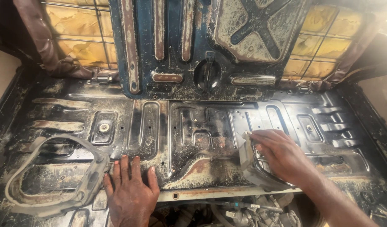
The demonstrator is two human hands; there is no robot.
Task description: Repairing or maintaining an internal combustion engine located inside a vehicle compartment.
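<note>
One stamped steel floor pan (210, 130) fills the view, black, rusted and dusted with grit. One upright blue panel (202, 46) rises at its far edge, with two patches of yellowed foam (82, 42) behind wire either side.

One grey rubber gasket (54, 176) lies loose on the pan at the left, a large warped ring with its near edge just beside the left hand (132, 189). That hand lies flat, palm down, fingers spread on the metal, holding nothing.

One right hand (281, 155) curls over a grey block (254, 166) with a dark rim, fingers wrapped across its top, pressing it onto the pan near the front edge.

Below the pan's lip, one cluster of engine parts (244, 212) and hoses shows through the opening. The block sits close to that lip, so a slip could drop it among them. Loose grit under the flat palm could let it slide, and the raw sheet edge could cut a wrist.
</note>
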